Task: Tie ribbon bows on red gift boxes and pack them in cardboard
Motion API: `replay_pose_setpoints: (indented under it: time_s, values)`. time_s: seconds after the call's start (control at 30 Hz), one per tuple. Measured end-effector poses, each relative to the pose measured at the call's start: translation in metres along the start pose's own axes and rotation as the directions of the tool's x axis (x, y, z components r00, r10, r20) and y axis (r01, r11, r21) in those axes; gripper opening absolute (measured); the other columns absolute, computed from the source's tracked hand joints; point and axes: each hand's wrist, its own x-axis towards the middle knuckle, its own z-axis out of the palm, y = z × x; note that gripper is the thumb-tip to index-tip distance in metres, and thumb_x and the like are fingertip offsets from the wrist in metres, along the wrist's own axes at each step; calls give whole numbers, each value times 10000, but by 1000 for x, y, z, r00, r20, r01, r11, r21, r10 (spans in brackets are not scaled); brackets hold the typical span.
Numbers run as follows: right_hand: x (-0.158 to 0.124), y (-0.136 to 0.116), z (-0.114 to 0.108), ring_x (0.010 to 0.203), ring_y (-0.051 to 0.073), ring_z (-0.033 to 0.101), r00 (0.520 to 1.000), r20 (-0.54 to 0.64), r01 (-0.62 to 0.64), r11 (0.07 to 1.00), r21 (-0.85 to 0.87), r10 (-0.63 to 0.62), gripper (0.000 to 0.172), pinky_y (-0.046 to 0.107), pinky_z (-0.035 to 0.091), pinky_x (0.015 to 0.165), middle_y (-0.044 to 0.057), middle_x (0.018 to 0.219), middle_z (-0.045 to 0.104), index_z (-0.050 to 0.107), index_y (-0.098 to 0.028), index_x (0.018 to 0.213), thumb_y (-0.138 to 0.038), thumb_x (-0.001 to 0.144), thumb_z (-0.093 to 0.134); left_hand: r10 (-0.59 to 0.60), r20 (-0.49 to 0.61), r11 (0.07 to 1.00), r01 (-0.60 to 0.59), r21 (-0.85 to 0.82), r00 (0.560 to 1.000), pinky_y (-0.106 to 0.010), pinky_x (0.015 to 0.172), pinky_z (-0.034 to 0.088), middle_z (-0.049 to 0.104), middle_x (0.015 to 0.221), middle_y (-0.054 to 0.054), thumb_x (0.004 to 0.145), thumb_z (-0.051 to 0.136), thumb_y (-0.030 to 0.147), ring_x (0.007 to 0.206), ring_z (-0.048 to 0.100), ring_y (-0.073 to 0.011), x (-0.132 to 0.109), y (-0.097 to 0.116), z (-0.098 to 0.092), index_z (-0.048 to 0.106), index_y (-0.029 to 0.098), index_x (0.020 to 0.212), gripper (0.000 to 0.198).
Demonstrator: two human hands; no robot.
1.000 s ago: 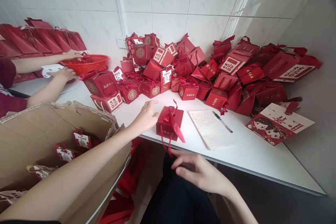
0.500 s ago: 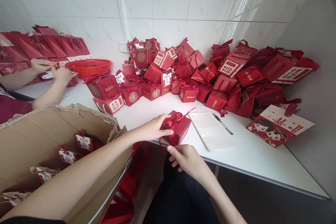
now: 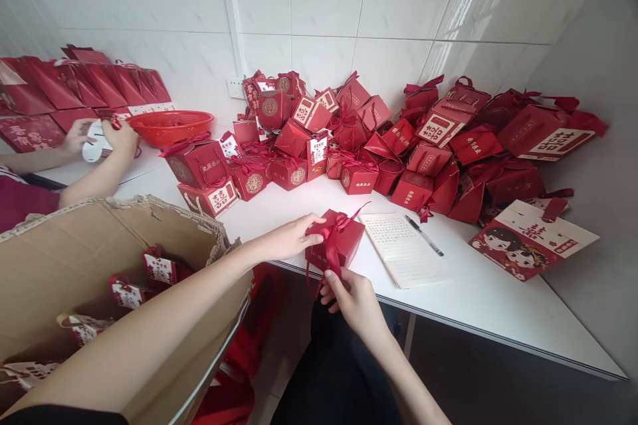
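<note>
A small red gift box (image 3: 349, 234) stands near the front edge of the white table, with a dark red ribbon bow on its top. My left hand (image 3: 294, 238) grips it from the left, thumb and fingers at the bow. Below the bow, a loose ribbon tail (image 3: 332, 257) hangs down the front of the box. My right hand (image 3: 353, 295) pinches that tail between thumb and forefinger, low at the table's edge. A thin red twisted cord (image 3: 310, 279) dangles beside the right fingers; whether they hold it too is unclear.
Many finished-looking red boxes (image 3: 299, 139) are heaped along the wall. A notepad (image 3: 403, 246) and pen (image 3: 423, 236) lie right of the box, a printed gift bag (image 3: 533, 239) farther right. At left are a cardboard carton (image 3: 199, 305), a red basket (image 3: 172, 127) and a co-worker's hands (image 3: 117, 139).
My right hand has taken the ribbon tail, which now runs flat down the front to its fingers. The box has turned slightly. A co-worker's hands now hold up a white-and-red piece.
</note>
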Motion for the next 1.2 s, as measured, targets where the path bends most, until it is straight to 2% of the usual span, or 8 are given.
replay_pose_setpoints:
  time_s: [0.2,0.47,0.63,0.8,1.0,1.03,1.1,1.2]
  values:
    - [-13,-7,-12,446,115,545,999,15,44,984,173,-47,473,234,478,452,19,504,567,571,-143,644,-586,787,483,-13,-45,1000,12,-22,999,-318,1040,285,446,1334,-63,810,465,257,1238,395,-205,5,2,-3,503,197,1204,400]
    - [-27,-8,-3,462,115,554,987,163,-55,934,353,-4,497,223,469,429,48,557,619,620,-123,695,-598,768,495,46,-192,997,-34,65,980,-322,1077,248,501,1268,-65,719,332,65,1216,415,-199,6,8,4,641,152,1035,451]
    - [-27,3,9,559,126,588,970,241,-98,948,304,23,502,230,497,494,71,643,646,640,-112,756,-594,768,496,67,-239,998,-68,7,969,-337,997,353,593,1089,-67,721,380,106,1085,509,-200,1,22,7,664,164,893,337]
    - [-26,9,15,657,157,615,970,242,-78,966,248,16,500,252,521,532,85,722,660,655,-114,813,-579,789,474,178,-200,980,-155,126,964,-352,978,365,574,1066,-64,801,470,245,1038,524,-187,3,21,11,655,178,865,207]
    - [-30,12,-11,625,141,604,934,353,-8,989,150,-46,319,231,512,511,46,703,642,642,-145,762,-459,764,589,238,-175,952,-193,239,955,-367,969,361,553,1076,-48,795,523,233,1067,489,-189,4,14,13,571,191,916,136]
    - [-29,14,-20,563,127,584,952,302,-7,983,182,-49,308,229,508,484,25,638,618,618,-148,741,-456,741,618,256,-178,946,-208,248,950,-367,963,365,553,1074,-47,797,519,219,1074,483,-189,4,14,13,550,190,910,121]
    - [-24,19,-38,495,115,542,998,37,38,966,256,-49,314,213,484,399,-20,558,544,552,-171,753,-466,705,649,298,-158,932,-251,262,941,-356,952,371,553,1080,-49,808,488,180,1089,473,-187,4,14,14,535,186,848,62]
    - [-11,21,-62,641,157,570,930,-360,157,965,212,-72,461,204,466,327,0,766,535,467,-223,971,-458,649,698,335,-101,914,-297,276,937,-340,961,365,554,1101,-51,830,437,146,1100,471,-179,5,16,15,573,188,832,142]
